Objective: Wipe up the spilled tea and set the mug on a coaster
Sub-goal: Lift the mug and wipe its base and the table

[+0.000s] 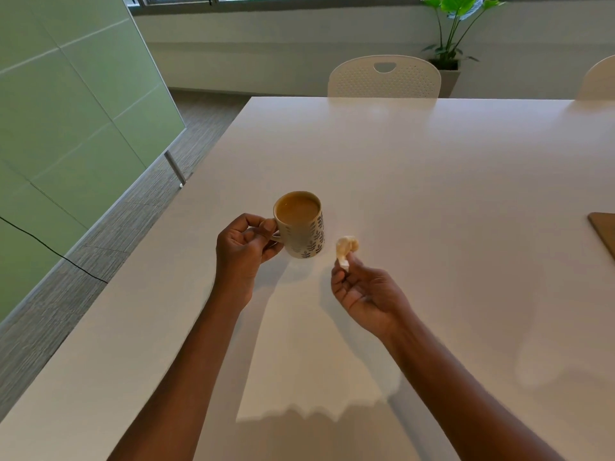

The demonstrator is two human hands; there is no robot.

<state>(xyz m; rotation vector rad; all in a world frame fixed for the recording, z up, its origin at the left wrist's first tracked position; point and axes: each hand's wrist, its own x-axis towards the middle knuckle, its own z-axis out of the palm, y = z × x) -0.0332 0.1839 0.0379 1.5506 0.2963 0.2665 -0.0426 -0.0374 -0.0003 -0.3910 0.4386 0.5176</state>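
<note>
A person's two bare arms reach over a white table [416, 168]. The left hand [244, 242] grips the handle of a cream mug [301, 227] patterned with dark leaf sprigs; the mug holds milky brown tea nearly to the rim and appears to sit on the table near its left edge. Just to the right of the mug, the right hand [361, 291], palm up, pinches a small crumpled, tea-stained tissue [346, 249] between thumb and fingertips. A brown flat object [604, 231], cut off by the frame, lies at the table's far right. No writing or brand marks are visible anywhere. Beyond the table stand white chairs [384, 78] and a potted plant [452, 31].
</note>
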